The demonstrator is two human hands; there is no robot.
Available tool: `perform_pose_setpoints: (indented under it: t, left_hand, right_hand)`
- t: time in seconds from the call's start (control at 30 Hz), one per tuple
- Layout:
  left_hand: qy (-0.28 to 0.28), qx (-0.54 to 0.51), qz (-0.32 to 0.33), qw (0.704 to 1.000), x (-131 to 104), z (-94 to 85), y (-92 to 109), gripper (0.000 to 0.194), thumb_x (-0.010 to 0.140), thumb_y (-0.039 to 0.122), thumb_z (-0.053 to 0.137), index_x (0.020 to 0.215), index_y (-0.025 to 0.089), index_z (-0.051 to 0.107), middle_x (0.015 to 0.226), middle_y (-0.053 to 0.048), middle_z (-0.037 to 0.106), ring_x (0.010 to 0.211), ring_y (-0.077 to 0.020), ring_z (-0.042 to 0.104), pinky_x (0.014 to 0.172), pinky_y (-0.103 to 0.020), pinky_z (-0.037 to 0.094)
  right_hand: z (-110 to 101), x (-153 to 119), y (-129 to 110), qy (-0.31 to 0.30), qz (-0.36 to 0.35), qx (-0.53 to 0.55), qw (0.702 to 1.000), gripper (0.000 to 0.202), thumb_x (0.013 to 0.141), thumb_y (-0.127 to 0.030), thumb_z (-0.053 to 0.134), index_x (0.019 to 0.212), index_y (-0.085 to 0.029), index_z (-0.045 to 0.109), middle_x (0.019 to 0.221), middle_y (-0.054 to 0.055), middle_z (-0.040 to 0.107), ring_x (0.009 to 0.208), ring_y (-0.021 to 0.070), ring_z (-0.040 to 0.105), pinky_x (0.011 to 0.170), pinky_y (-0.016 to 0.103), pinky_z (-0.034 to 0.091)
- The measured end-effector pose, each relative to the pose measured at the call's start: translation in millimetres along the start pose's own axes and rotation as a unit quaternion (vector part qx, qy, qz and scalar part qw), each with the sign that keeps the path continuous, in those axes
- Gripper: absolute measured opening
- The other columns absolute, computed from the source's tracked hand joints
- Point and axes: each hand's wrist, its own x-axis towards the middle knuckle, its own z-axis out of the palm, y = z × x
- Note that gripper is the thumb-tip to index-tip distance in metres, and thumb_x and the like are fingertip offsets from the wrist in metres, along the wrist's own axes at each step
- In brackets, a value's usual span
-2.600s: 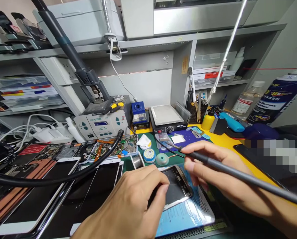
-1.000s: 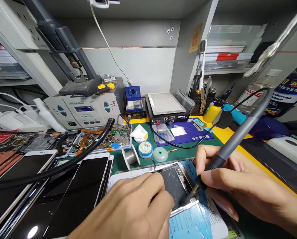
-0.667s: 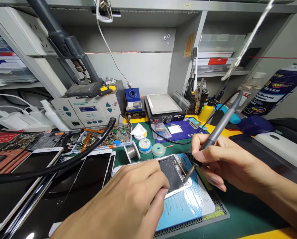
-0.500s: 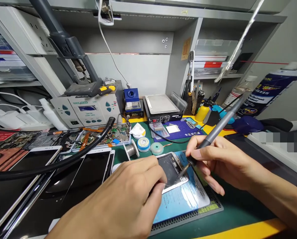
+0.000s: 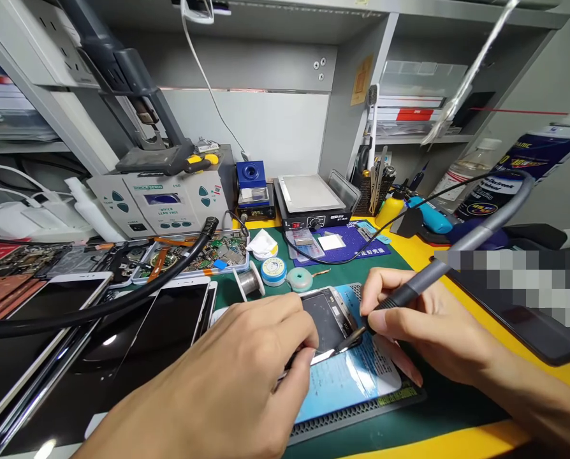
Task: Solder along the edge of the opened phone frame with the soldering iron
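An opened phone (image 5: 322,324) with a white rim and dark inside lies on a blue printed sheet (image 5: 342,382), which rests on a grey mat (image 5: 323,429). My left hand (image 5: 256,363) curls over the phone's left part, thumb and fingers closed at its edge and hiding much of it. In my right hand (image 5: 414,319) is a soldering iron (image 5: 426,278), held like a pen between thumb and fingers. Its tip slants down to the left and is at the phone's near edge; whether it touches is unclear.
Several phones (image 5: 165,344) lie to the left, crossed by a black hose (image 5: 136,305). Behind my hands are a solder spool (image 5: 249,283), small round tins (image 5: 273,271) and a heating plate (image 5: 314,193). The iron's black cord (image 5: 390,222) crosses the bench. A dark phone (image 5: 514,306) lies at right.
The soldering iron's tip has shifted from the phone's inner corner to its near edge. Its handle now leans further right. My left hand stays on the phone; the view has shifted slightly.
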Motion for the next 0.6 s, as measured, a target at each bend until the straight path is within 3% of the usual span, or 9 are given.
perform_pose_setpoints:
  t: [0.43, 0.6]
  left_hand:
    - [0.025, 0.012, 0.019, 0.999, 0.2, -3.2, 4.0, 0.014, 0.099, 0.019, 0.043, 0.090, 0.025, 0.052, 0.094, 0.004, 0.055, 0.078, -0.0087, 0.050, 0.068, -0.025, 0.037]
    - [0.006, -0.008, 0.008, 1.000, -2.9, -9.9, 2.9, 0.018, 0.102, 0.019, 0.038, 0.098, 0.028, 0.053, 0.099, 0.005, 0.054, 0.084, -0.0077, 0.051, 0.076, -0.025, 0.038]
  right_hand:
    - [1.1, -1.7, -2.9, 0.027, 0.002, -0.018, 0.999, 0.019, 0.083, -0.031, 0.075, 0.074, -0.021, 0.062, 0.043, -0.007, 0.054, 0.031, 0.0087, 0.046, 0.034, 0.017, 0.034]
    - [-1.0, -5.0, -1.7, 0.036, 0.000, -0.014, 0.999, 0.018, 0.086, -0.031, 0.073, 0.075, -0.022, 0.062, 0.042, -0.007, 0.054, 0.030, 0.0074, 0.046, 0.035, 0.016, 0.032]
